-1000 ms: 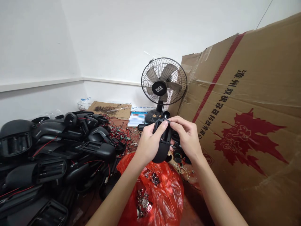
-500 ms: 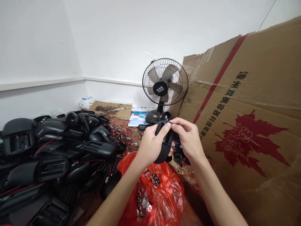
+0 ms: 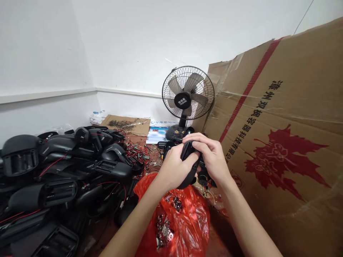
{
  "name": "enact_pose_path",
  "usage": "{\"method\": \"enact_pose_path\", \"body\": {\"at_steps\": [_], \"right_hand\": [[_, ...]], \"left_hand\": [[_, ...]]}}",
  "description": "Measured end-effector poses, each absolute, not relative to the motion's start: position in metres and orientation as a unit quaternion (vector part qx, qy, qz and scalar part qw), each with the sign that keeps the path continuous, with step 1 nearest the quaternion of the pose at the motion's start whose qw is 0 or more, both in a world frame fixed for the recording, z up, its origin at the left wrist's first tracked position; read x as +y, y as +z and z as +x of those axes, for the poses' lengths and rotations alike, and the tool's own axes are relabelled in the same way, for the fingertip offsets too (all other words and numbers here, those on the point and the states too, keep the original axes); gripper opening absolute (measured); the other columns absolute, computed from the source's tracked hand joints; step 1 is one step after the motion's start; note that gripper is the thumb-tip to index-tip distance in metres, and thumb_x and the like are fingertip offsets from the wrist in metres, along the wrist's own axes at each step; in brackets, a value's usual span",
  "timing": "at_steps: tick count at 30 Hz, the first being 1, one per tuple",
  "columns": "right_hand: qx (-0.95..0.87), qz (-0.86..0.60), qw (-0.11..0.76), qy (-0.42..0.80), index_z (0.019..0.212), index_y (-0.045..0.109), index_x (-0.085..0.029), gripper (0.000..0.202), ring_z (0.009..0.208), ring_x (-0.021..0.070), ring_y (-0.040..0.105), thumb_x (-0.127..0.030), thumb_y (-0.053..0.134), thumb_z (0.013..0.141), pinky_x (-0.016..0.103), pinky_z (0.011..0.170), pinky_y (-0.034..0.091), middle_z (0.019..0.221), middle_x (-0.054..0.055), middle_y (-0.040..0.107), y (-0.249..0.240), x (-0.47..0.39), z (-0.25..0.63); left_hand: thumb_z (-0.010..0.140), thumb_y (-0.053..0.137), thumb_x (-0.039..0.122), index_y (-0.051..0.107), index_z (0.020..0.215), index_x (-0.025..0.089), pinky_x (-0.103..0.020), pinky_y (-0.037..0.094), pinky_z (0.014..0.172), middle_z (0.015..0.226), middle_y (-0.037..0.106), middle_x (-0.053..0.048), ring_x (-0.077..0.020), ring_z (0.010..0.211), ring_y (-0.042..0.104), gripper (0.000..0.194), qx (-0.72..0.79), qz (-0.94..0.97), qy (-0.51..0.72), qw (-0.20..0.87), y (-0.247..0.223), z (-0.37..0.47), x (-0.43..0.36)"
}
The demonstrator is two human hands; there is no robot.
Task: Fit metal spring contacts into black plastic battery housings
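Note:
A black plastic housing (image 3: 188,177), rounded at its ends, is held up in front of me above a red plastic bag (image 3: 191,221). My left hand (image 3: 174,167) is closed around its left side, with the thumb lying across the face. At the upper end, my right hand (image 3: 214,155) grips it too: the thumb presses on the front and the fingers curl over the top edge. My fingers cover much of the housing, so I cannot make out any small part between them. Small shiny metal pieces (image 3: 164,230) lie in the red bag.
Similar black housings (image 3: 61,187) with battery slots and red wires are heaped on the left. Wired circuit boards (image 3: 138,151) lie beyond them. A fan (image 3: 187,94) stands at the back, near cardboard (image 3: 142,126). A large carton (image 3: 268,107) rises at the right.
My right hand has shifted from a fingertip pinch to fingers wrapped over the housing's upper end. The housing has turned, and its battery slots are now hidden. My left thumb has moved lower.

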State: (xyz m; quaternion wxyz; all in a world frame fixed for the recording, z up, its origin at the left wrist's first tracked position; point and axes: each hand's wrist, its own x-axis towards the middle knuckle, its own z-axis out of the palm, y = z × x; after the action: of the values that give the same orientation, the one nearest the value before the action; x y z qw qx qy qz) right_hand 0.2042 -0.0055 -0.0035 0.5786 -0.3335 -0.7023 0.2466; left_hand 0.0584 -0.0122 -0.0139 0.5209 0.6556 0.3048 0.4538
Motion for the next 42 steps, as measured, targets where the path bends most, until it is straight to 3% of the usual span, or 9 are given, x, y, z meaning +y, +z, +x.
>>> {"method": "enact_pose_path", "body": {"at_steps": [9, 13, 19, 30, 42], "right_hand": [[-0.709, -0.335, 0.564, 0.260, 0.098, 0.078, -0.026, 0.020, 0.106, 0.0235, 0.067, -0.027, 0.058, 0.099, 0.039, 0.093, 0.056, 0.107, 0.004, 0.071, -0.0046, -0.0078, 0.2032], [-0.724, -0.330, 0.557, 0.238, 0.100, 0.076, -0.025, 0.019, 0.099, 0.0216, 0.067, -0.030, 0.058, 0.101, 0.037, 0.086, 0.055, 0.107, 0.004, 0.071, -0.0060, -0.0062, 0.2040], [-0.737, -0.313, 0.558, 0.217, 0.102, 0.075, -0.025, 0.018, 0.103, 0.0198, 0.066, -0.028, 0.058, 0.102, 0.036, 0.097, 0.050, 0.108, 0.003, 0.071, -0.0069, -0.0064, 0.2035], [-0.732, -0.315, 0.545, 0.260, 0.103, 0.078, -0.029, 0.026, 0.111, 0.0270, 0.068, -0.028, 0.053, 0.098, 0.039, 0.089, 0.060, 0.112, 0.003, 0.075, -0.0060, -0.0084, 0.2055], [-0.701, -0.342, 0.575, 0.246, 0.097, 0.078, -0.026, 0.020, 0.100, 0.0244, 0.072, -0.025, 0.059, 0.094, 0.039, 0.086, 0.062, 0.101, 0.003, 0.076, -0.0083, -0.0116, 0.1975]], "left_hand": [[0.096, 0.059, 0.047, 0.067, 0.079, 0.015, -0.031, 0.056, 0.057, 0.071, 0.072, -0.007, -0.0196, 0.057, 0.069, 0.037, 0.302, 0.656, 0.453, 0.522, -0.0143, 0.0570, -0.0112], [0.096, 0.059, 0.044, 0.067, 0.080, 0.014, -0.031, 0.056, 0.059, 0.072, 0.072, -0.008, -0.0191, 0.058, 0.070, 0.035, 0.305, 0.658, 0.449, 0.522, -0.0131, 0.0553, -0.0114], [0.097, 0.058, 0.044, 0.067, 0.081, 0.014, -0.030, 0.054, 0.060, 0.071, 0.071, -0.007, -0.0186, 0.059, 0.068, 0.035, 0.303, 0.673, 0.440, 0.511, -0.0108, 0.0513, -0.0112], [0.096, 0.059, 0.047, 0.068, 0.083, 0.014, -0.031, 0.055, 0.061, 0.072, 0.072, -0.008, -0.0190, 0.060, 0.068, 0.036, 0.294, 0.670, 0.432, 0.527, -0.0149, 0.0507, -0.0079], [0.096, 0.058, 0.050, 0.067, 0.082, 0.013, -0.030, 0.055, 0.060, 0.073, 0.073, -0.010, -0.0188, 0.060, 0.069, 0.040, 0.309, 0.687, 0.422, 0.505, -0.0167, 0.0506, -0.0083]]}}
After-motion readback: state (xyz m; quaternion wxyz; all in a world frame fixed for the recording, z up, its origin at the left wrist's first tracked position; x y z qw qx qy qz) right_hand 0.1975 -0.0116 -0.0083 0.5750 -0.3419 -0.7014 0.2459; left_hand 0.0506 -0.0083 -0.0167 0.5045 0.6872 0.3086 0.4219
